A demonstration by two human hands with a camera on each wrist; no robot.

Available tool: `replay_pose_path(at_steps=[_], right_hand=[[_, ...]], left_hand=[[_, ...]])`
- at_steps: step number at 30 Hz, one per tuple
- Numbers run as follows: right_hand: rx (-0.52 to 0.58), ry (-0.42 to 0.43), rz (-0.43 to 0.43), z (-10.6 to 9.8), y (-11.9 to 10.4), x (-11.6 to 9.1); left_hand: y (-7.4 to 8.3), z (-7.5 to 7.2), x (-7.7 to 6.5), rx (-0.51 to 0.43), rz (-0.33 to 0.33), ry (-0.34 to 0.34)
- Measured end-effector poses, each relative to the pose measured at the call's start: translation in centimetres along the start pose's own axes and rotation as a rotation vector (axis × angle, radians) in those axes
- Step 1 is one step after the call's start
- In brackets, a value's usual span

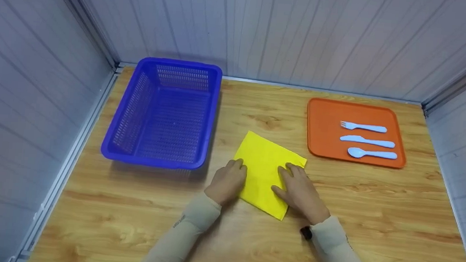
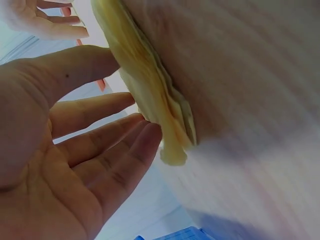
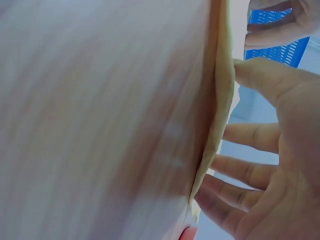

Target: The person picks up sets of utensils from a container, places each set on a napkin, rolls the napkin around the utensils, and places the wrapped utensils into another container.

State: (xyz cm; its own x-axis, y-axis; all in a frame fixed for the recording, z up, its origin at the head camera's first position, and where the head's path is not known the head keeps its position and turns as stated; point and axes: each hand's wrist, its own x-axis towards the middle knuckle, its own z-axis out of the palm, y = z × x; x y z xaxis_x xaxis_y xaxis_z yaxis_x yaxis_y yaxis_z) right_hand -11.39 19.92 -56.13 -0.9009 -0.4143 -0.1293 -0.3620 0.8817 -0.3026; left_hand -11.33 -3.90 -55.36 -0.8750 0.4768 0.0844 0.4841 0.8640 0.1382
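Note:
A folded yellow cloth [image 1: 262, 167] lies at an angle on the wooden table, its layered edge showing in the left wrist view. My left hand [image 1: 228, 182] rests on the cloth's left edge, thumb and fingertips spread along it. On the right side, my right hand [image 1: 300, 192] touches the cloth with spread fingers, the thumb toward its middle. From the right wrist view, the fingertips of the right hand [image 3: 260, 165] press down along a smooth folded edge. Neither hand has its fingers curled round the cloth.
A blue perforated basket [image 1: 213, 116] stands at the back left. At the back right sits an orange tray [image 1: 321, 130] bearing a white fork [image 1: 364, 127], knife [image 1: 369, 141] and spoon [image 1: 374, 154]. Pale panel walls [image 1: 275, 33] enclose the table [image 1: 378, 211] at the back and sides.

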Motion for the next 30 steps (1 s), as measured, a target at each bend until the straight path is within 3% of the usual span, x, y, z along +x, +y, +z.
replay_pose_path(at_steps=[5,13,22,30], right_hand=[[-0.028,0.037,0.025,0.1,-0.3,0.2],[-0.086,0.068,0.069,0.3,-1.1,0.6],[-0.154,0.181,0.036,0.5,-1.4,0.8],[-0.170,0.169,0.060,0.6,-1.3,0.9]], left_hand=[[-0.5,-0.2,1.1,-0.067,-0.007,-0.051],[-1.2,-0.7,3.3,-0.166,-0.082,-0.255],[-1.9,-0.6,4.9,-0.216,-0.080,-0.304],[-2.0,-0.5,5.3,-0.213,-0.071,-0.320]])
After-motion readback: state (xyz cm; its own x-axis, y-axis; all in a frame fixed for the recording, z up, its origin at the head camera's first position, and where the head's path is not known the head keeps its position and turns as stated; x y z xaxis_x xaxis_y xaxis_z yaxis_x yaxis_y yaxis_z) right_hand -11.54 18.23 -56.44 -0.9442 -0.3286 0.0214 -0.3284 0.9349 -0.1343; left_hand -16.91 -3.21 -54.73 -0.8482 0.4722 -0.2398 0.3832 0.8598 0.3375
